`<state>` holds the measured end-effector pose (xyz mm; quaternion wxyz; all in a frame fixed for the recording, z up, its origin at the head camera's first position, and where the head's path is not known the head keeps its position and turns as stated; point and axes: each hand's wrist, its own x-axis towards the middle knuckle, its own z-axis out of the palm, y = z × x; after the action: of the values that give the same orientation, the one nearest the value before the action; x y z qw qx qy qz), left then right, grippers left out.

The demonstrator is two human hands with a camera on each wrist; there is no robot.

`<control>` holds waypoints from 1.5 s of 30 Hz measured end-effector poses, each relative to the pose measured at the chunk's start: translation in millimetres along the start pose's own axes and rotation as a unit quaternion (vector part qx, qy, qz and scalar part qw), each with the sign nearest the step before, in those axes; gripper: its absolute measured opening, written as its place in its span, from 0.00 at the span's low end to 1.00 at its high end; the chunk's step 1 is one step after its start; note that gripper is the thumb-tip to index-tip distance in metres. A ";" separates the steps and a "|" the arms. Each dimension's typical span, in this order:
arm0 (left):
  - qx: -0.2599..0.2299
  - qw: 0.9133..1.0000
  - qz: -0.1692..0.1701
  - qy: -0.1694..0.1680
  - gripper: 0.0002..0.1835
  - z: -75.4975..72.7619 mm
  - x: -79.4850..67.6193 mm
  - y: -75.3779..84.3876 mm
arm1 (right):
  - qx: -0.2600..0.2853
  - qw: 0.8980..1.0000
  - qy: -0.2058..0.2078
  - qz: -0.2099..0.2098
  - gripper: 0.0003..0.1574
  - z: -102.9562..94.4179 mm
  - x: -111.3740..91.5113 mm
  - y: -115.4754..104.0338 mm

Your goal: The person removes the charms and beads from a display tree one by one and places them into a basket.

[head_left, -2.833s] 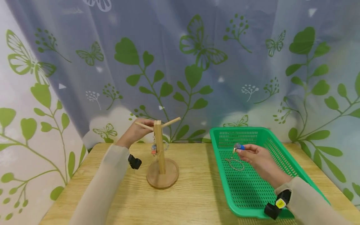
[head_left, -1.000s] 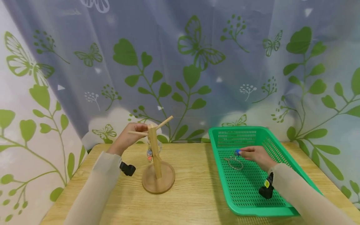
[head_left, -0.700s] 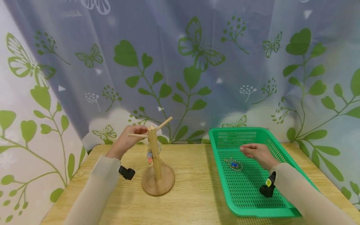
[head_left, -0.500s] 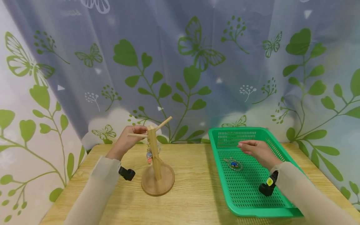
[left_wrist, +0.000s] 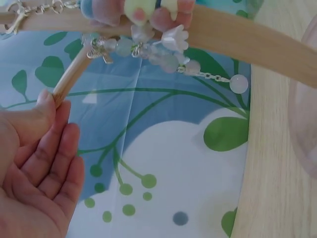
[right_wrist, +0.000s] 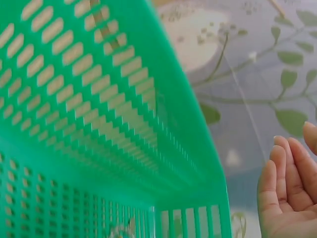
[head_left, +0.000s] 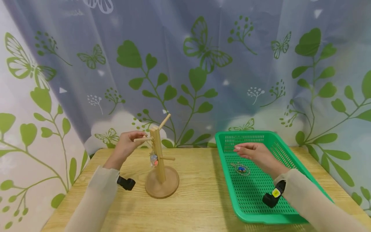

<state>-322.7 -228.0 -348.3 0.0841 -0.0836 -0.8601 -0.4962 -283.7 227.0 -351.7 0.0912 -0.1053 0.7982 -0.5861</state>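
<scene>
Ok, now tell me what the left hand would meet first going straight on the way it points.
Probably the stand's post: the left hand points toward it, along the wooden peg it pinches. The beaded strand hanging close by might be touched sooner; depth is unclear.

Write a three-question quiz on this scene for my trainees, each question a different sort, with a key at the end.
1. Multiple choice: what does the person's left grip pinch?
A) the curtain
B) a peg of the wooden stand
C) a string of beads

2. True or false: the right grip is holding nothing.

3. Fill the gap: the small blue piece lies inside the green ____.

Key:
1. B
2. True
3. basket
</scene>
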 end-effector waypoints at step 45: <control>-0.059 0.994 0.024 -0.085 0.16 -21.2 -51.2 2.8 | 0.100 0.981 -0.038 -0.162 0.15 204.0 -31.6 -19.5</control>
<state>-270.9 -248.1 -347.2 0.0176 -0.1506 -0.8311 -0.5351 -197.2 43.1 -392.8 0.0351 -0.2457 0.7036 -0.6659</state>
